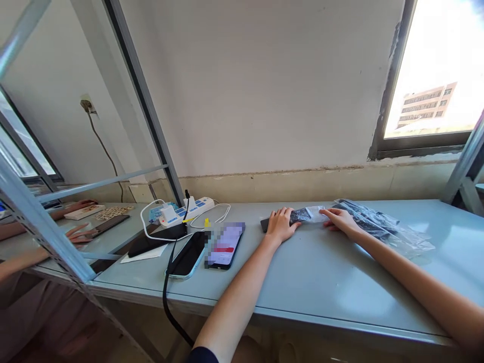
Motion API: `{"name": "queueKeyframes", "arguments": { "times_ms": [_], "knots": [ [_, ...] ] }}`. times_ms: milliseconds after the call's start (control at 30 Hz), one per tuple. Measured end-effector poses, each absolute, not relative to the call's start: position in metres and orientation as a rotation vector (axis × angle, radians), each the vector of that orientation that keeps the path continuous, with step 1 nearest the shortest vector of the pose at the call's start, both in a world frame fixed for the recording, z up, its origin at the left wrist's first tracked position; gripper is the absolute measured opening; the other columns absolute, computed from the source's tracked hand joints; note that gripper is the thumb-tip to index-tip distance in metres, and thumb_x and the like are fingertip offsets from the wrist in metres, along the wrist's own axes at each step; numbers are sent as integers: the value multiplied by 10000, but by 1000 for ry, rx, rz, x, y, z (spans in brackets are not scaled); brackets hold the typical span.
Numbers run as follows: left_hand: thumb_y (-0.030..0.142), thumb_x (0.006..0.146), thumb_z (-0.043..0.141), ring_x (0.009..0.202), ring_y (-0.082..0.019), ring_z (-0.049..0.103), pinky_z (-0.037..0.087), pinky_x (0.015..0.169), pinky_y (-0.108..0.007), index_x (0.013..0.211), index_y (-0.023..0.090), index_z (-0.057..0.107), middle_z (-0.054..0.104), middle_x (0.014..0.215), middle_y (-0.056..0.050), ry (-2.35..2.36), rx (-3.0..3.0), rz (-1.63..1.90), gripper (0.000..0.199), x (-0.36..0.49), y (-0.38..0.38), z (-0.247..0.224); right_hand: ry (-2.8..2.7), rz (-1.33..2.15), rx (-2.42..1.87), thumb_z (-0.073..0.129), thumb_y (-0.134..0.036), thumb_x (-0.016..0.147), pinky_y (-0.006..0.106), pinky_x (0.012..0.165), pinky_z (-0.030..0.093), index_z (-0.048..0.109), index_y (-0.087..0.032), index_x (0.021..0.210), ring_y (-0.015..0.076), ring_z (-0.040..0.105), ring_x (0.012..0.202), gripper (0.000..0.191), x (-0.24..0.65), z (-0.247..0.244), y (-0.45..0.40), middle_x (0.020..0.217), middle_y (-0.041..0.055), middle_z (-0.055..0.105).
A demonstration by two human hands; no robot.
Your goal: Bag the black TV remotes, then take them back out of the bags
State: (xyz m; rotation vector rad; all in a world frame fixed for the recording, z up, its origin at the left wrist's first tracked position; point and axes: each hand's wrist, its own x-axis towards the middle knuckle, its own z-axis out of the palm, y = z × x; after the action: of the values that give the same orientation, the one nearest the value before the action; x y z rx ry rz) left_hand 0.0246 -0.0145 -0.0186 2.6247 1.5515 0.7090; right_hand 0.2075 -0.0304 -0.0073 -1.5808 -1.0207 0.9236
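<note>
My left hand (280, 225) lies over a long dark item in a clear plastic bag (301, 216), its fingers closed over it against the table. The item's dark end sticks out to the left of that hand. What the item is, I cannot tell. At the bag's right end, my right hand (340, 222) has the see-through plastic between thumb and fingers. Just beyond the right hand rests a pile of clear plastic bags (381, 227) with dark contents.
Left of my arms lie a phone with a lit screen (227, 246), a dark-screened phone (190, 255) and a black pouch (156, 241). A white power strip (189, 212) with cables sits behind. Past the metal frame (64, 222), another person's hands rest on the adjoining table.
</note>
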Motion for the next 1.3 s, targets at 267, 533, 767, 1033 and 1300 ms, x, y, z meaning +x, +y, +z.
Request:
{"name": "queueKeyframes", "arguments": {
  "times_ms": [267,533,767,1033,1300],
  "knots": [
    [386,896,556,1121,-228,578,441,957,-335,1236,191,488,604,1205,-82,1465,2630,801,398,24,-10,-21,-883,1125,-1356,433,-229,879,189,508,476,566,-190,763,165,658,815,180,214,-10,-19,998,60,661],
    [402,842,635,1023,-222,628,489,892,-311,1250,228,497,610,1141,-48,1361,2717,756,465,19,-10,-23,-1190,1216,-1386,723,-290,691,169,500,454,654,-176,744,167,623,796,144,216,-8,-30,889,68,658],
    [361,864,615,989,-193,622,487,861,-291,1240,258,510,613,1054,-24,1263,2846,861,405,18,-8,-25,-1200,1166,-1501,714,-368,735,137,452,385,659,-153,740,153,621,797,223,212,5,-39,869,80,656],
    [296,857,634,953,-192,611,464,824,-292,1253,246,511,620,1013,-31,1264,3058,729,418,11,-1,-20,-1270,1236,-1507,787,-380,646,154,432,365,652,-132,694,187,623,787,287,205,6,-44,751,91,653],
    [192,837,644,960,-187,598,435,830,-295,1255,259,512,611,1030,-35,1328,3206,698,443,1,8,-2,-1290,1172,-1400,793,-441,597,168,503,421,683,-144,749,201,609,887,351,203,7,-36,856,85,659]
  ]
}}
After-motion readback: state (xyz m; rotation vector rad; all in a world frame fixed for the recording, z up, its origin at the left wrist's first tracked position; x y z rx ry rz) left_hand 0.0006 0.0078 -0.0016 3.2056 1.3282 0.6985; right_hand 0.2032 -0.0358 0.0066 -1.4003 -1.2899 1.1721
